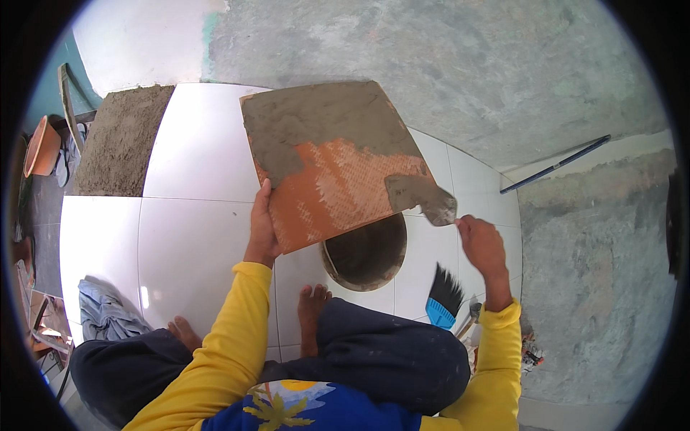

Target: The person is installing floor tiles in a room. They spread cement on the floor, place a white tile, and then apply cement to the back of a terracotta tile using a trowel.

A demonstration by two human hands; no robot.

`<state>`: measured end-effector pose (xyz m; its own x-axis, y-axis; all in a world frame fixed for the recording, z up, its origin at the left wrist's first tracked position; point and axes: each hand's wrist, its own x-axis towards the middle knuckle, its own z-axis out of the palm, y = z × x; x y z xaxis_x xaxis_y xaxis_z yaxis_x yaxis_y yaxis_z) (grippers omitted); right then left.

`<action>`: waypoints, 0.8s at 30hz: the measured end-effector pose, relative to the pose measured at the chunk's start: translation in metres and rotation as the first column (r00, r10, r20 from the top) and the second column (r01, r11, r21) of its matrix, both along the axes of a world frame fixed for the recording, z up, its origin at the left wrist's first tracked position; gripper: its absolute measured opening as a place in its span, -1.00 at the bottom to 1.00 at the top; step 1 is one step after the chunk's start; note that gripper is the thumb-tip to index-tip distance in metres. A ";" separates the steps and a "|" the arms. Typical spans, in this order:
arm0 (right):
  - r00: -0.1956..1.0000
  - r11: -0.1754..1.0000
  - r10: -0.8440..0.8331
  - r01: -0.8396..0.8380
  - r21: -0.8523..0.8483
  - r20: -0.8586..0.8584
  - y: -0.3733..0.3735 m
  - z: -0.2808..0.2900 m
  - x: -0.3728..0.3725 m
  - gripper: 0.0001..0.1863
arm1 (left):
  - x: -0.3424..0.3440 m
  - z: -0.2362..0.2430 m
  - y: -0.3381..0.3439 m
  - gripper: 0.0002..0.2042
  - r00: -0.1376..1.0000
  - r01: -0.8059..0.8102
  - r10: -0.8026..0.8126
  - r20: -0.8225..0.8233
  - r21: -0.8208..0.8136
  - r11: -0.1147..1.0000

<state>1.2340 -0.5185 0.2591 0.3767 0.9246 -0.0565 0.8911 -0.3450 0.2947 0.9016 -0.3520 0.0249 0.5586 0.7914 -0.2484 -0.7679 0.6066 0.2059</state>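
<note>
My left hand (264,225) grips the near left edge of a large square tile (309,205), tilted up with its ribbed orange-brown back toward me. Wet grey mortar (323,111) coats its far half, and a thinner smear streaks the bare part. In my right hand (482,246) is a trowel (438,209), closed round its handle. The mortar-covered blade lies against the tile's right edge. Below the tile stands a round bucket (364,255), dark inside, partly hidden by the tile.
White tiles (198,251) cover the floor, with a rectangle of rough mortar (122,140) at the far left. A blue brush with black bristles (445,298) lies by my right knee. Grey cloth (108,309), an orange basin (43,147) and a dark bar (555,164) against the wall are around me.
</note>
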 end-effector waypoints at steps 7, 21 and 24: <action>0.983 0.975 0.185 -0.184 0.127 0.008 0.012 0.007 -0.012 -0.70 | -0.001 -0.004 -0.001 -0.35 1.000 0.000 -0.001 -0.013 -0.041 0.999; 0.709 0.901 -0.246 0.419 0.114 -0.661 0.012 -0.027 0.020 -0.48 | -0.002 -0.003 -0.001 -0.34 1.000 -0.015 0.013 -0.019 -0.082 0.997; 0.892 0.941 -0.181 0.280 0.190 -0.415 -0.036 -0.057 0.000 -0.64 | -0.002 -0.001 0.000 -0.35 1.000 -0.012 0.013 0.003 -0.083 0.997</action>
<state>1.2344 -0.5550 0.2022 0.5742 0.8181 -0.0312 0.8031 -0.5702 -0.1732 0.8993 -0.3519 0.0243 0.5496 0.7753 -0.3113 -0.7762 0.6117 0.1529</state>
